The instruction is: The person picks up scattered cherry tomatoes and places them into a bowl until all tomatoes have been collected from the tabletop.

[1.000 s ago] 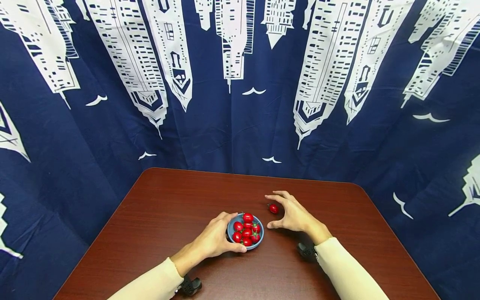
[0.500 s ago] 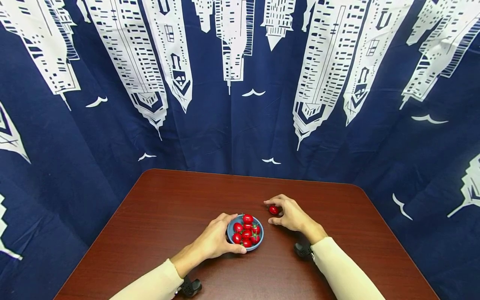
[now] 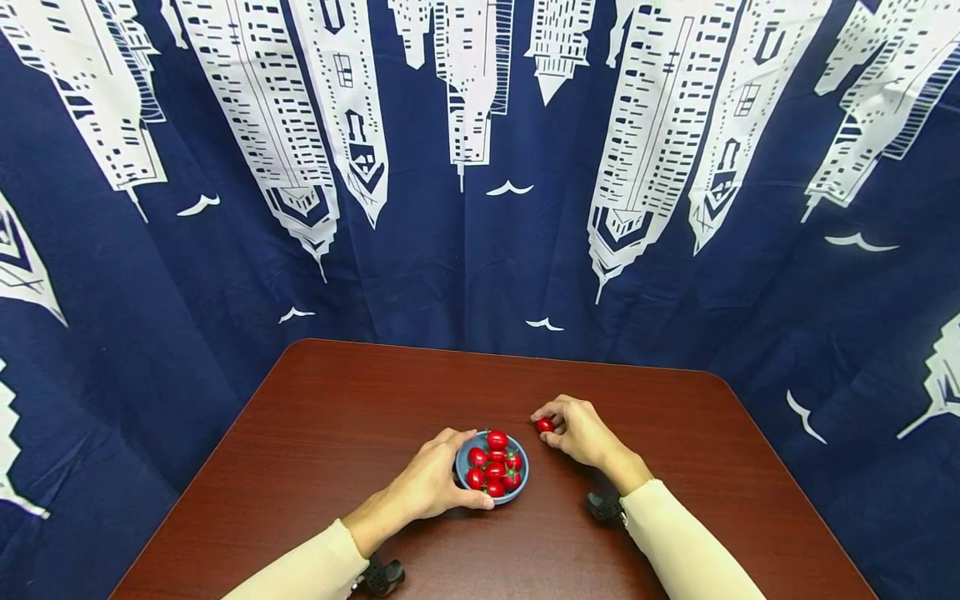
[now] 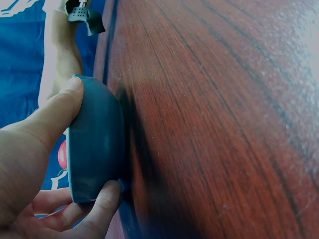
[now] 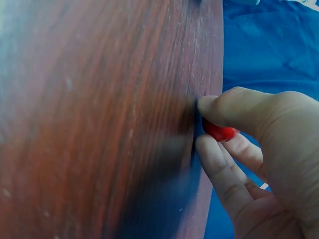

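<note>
A small blue bowl [image 3: 467,445] stands on the table, holding several red cherry tomatoes [image 3: 495,471]. My left hand [image 3: 431,477] grips the bowl from its left side, thumb at the near rim and fingers round the far side. In the left wrist view the bowl's outer wall [image 4: 97,144] shows between thumb and fingers. To the right of the bowl, my right hand [image 3: 587,435] pinches a lone cherry tomato [image 3: 544,425] at table level. The right wrist view has this tomato [image 5: 219,131] between thumb and fingers, partly hidden by the thumb.
The brown wooden table [image 3: 360,408] has rounded far corners. Behind and beside it hangs a navy cloth [image 3: 465,250] with white building prints. A black wrist device [image 3: 382,575] sits under the left wrist, another black device [image 3: 603,506] under the right.
My right hand has come down around the lone tomato, its spread thumb and fingers closing to a pinch. The left hand and the bowl stay in place.
</note>
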### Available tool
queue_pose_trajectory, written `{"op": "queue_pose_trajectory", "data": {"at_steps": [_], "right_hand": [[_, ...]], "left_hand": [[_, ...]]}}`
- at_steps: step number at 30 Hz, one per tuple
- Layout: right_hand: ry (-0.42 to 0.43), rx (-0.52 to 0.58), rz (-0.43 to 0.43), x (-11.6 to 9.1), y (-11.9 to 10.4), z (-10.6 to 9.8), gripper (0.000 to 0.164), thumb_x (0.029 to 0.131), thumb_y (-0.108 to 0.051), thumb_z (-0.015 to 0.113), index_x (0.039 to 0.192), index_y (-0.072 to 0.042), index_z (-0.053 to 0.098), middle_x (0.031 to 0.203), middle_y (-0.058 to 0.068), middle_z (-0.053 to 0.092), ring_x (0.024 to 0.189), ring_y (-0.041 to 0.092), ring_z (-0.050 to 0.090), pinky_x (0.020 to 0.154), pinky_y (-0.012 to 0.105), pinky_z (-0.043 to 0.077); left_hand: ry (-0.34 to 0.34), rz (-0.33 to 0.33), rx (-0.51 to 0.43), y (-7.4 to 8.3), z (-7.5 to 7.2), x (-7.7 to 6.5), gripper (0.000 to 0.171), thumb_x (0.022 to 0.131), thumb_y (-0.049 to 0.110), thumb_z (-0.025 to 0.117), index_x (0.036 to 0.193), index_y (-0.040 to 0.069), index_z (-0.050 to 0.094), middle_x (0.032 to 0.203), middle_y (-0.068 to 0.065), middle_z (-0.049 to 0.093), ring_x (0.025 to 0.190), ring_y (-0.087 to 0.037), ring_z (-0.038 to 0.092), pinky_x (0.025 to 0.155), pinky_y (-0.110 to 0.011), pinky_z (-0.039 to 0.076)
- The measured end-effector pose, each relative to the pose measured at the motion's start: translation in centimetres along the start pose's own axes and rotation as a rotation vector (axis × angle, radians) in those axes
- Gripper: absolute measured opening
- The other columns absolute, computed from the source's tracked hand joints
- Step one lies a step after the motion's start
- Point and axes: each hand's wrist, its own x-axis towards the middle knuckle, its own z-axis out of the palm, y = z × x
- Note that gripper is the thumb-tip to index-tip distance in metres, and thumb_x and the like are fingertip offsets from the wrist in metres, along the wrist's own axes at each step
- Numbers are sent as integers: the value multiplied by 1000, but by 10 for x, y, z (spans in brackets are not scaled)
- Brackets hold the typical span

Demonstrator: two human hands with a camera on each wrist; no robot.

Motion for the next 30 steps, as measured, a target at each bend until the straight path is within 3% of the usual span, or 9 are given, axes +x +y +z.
{"op": "queue_pose_trajectory", "data": {"at_steps": [14, 30], "right_hand": [[26, -14, 7, -13, -10, -3, 27, 93, 5, 91, 117, -5, 86, 110, 7, 79, 91, 16, 79, 79, 24, 68], [75, -57, -31, -26, -41, -6, 30, 93, 0, 95, 121, -8, 87, 108, 1, 79, 88, 9, 75, 80, 27, 68]], "left_hand": [[-1, 4, 2, -1, 2, 1, 113, 77, 46, 111, 165, -3, 59, 148, -18, 71, 136, -38, 69, 119, -58, 61], [6, 5, -10, 1, 2, 0, 112, 77, 43, 112, 164, -4, 60, 147, -19, 71, 136, -39, 69, 117, -60, 61]]}}
